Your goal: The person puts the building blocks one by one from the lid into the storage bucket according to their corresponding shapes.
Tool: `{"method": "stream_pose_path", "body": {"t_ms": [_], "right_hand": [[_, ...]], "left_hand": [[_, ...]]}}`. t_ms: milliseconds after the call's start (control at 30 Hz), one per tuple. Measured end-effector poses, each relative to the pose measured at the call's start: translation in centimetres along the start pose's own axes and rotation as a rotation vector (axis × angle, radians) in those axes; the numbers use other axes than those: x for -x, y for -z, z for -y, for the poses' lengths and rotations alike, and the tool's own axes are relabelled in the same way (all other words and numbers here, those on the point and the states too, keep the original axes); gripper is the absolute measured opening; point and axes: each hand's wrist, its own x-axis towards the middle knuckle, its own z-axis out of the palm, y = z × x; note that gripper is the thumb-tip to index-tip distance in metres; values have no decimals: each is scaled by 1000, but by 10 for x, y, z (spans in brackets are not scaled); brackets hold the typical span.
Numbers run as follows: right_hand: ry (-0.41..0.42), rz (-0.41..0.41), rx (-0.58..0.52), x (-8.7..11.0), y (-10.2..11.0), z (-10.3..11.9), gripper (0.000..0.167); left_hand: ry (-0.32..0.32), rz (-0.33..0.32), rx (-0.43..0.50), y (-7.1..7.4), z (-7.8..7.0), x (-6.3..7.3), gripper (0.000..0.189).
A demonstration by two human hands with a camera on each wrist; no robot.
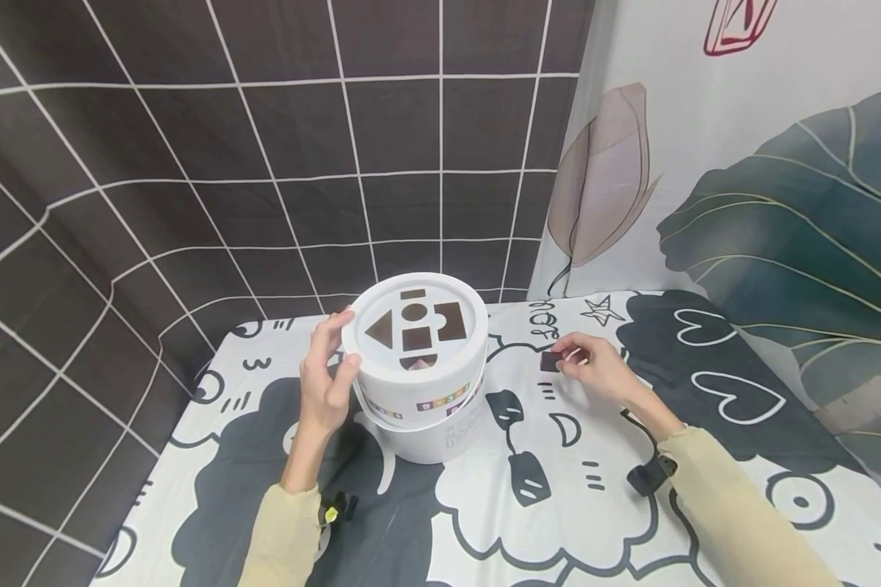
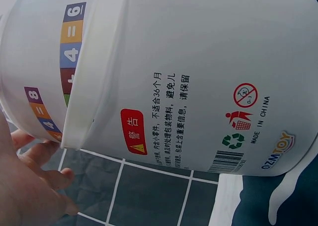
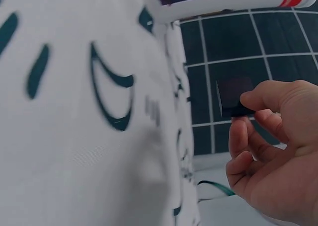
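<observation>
A white shape-sorter bucket stands upright on the cloth. Its deep white lid has cut-out holes: a triangle, a circle, a square, rectangles and a notched one. With fingers and thumb curved over the lid's left edge, my left hand holds it; in the left wrist view those fingers reach the lid's side. To the right of the bucket, my right hand pinches a small dark block between thumb and fingertips. The right wrist view shows the block's flat, square face.
A black-and-white cartoon-print cloth covers the table. Behind it hangs a dark curtain with white grid lines, and a leaf-print curtain is at the right. Small cameras are strapped to both wrists, one by the right sleeve.
</observation>
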Motion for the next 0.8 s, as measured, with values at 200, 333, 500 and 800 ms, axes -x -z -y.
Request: {"method": "stream_pose_path", "body": {"t_ms": [200, 333, 500, 800], "right_hand": [[33, 7, -16, -7, 7, 15, 21], [46, 4, -1, -12, 12, 25, 20], [60, -6, 22, -21, 21, 42, 20], [85, -6, 21, -45, 35, 78, 19]], "left_hand": [[-7, -4, 5, 0, -1, 0, 57], [-11, -8, 3, 0, -1, 0, 57], [-15, -11, 8, 0, -1, 0, 56], [-14, -8, 14, -1, 0, 0, 57]]}}
